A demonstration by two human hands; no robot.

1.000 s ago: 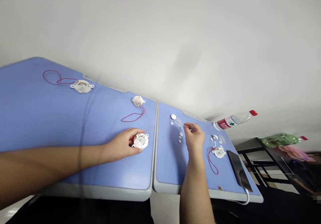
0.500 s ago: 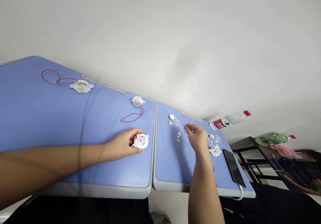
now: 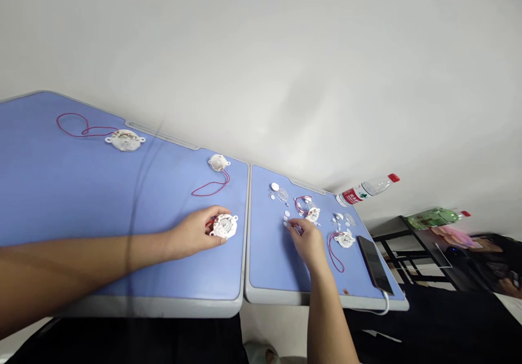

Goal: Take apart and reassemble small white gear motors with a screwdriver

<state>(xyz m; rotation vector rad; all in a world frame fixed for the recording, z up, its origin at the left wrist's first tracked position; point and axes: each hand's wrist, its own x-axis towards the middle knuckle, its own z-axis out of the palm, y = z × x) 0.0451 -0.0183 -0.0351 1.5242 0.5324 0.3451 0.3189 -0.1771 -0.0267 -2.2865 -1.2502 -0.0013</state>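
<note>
My left hand (image 3: 199, 230) is closed around the edge of a white round plastic housing (image 3: 224, 226) with two side lugs. A translucent round part shows in its middle, and red wires are tucked under my fingers. On the right-hand table, my right hand (image 3: 305, 240) reaches down with its fingertips pinched together beside some small white discs (image 3: 286, 215). Whether a disc is between those fingertips I cannot make out. Just beyond that hand lies another white housing (image 3: 312, 214) with a red wire loop (image 3: 299, 205).
Two white housings with red wires, one larger (image 3: 125, 140) and one smaller (image 3: 219, 162), lie on the left blue table (image 3: 171, 190). To the right are a clear disc (image 3: 283, 194), another wired housing (image 3: 345, 239), a phone (image 3: 374, 263) and a water bottle (image 3: 367, 190). A person (image 3: 497, 260) is at far right.
My right hand has moved back toward me and left, from the red wire loop to the small white discs. My left hand still holds its housing. The view has shifted slightly.
</note>
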